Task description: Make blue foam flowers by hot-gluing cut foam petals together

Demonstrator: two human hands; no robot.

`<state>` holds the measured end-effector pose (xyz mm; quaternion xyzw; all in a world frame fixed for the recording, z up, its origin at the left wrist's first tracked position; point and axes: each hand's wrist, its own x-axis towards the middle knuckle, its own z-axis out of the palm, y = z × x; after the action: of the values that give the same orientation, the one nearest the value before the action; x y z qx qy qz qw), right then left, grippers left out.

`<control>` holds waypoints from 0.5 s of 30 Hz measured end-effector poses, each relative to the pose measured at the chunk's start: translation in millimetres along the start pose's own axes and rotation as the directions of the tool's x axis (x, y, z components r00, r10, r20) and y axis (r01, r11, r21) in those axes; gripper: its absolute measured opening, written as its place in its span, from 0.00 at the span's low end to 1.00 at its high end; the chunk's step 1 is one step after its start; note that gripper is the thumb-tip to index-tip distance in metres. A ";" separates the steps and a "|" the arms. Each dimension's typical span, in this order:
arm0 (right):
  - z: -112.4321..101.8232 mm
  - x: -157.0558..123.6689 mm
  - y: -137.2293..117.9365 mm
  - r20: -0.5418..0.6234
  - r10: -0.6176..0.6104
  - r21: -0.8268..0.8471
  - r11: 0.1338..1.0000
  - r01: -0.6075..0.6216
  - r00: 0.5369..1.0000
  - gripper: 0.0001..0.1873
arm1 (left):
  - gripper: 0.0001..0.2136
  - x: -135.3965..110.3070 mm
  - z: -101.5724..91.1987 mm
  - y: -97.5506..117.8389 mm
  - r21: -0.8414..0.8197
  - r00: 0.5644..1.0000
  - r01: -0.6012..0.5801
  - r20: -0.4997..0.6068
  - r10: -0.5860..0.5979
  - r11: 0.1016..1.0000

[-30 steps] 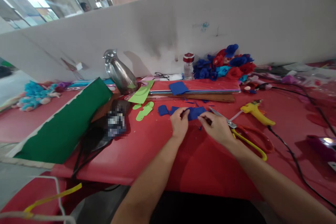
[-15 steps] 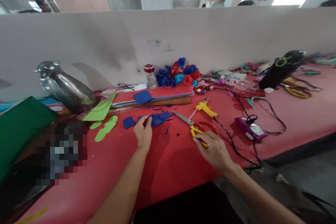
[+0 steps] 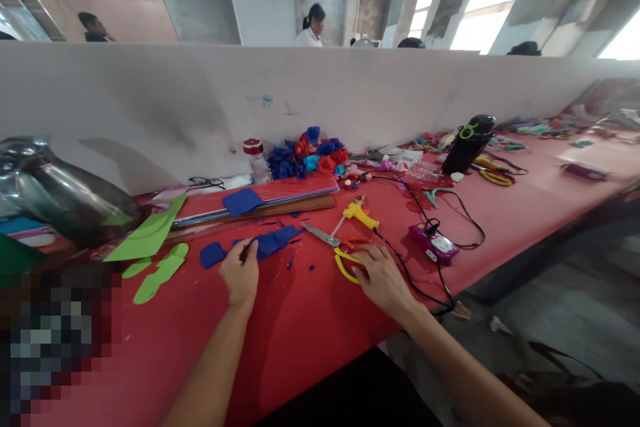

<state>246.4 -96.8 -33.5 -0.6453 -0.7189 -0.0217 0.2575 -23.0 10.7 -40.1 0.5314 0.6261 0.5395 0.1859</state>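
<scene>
My left hand (image 3: 241, 272) rests on the red table (image 3: 310, 327) with its fingers pinched on a blue felt piece (image 3: 273, 242). More blue felt scraps (image 3: 213, 254) lie just left of it. My right hand (image 3: 381, 273) lies over the yellow and red handles of the scissors (image 3: 334, 244), fingers curled onto them; the blades point up and left. A yellow glue gun (image 3: 363, 213) lies just beyond the scissors.
Light green cut-outs (image 3: 160, 270) and a green sheet (image 3: 147, 237) lie at left by a shiny metal jug (image 3: 60, 190). Felt flowers (image 3: 307, 153), a jar (image 3: 256, 159), stacked sheets (image 3: 270, 197), a purple device (image 3: 434, 244) with cables. White partition behind; people beyond it.
My right hand left the blue felt and moved right onto the scissors' handles. My left hand stayed on the felt. The view has swung to the right.
</scene>
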 end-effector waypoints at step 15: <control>26.4 -11.1 15.5 -0.123 -0.060 -0.043 0.998 0.055 0.991 0.16 | 0.08 -19.8 -6.3 38.5 -0.173 0.875 0.161 0.480 -0.059 0.972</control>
<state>252.2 -94.8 -65.5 -0.6267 -0.7192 -0.0835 0.2880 -2.9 -15.2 -10.9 0.5876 0.5316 0.4447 0.4176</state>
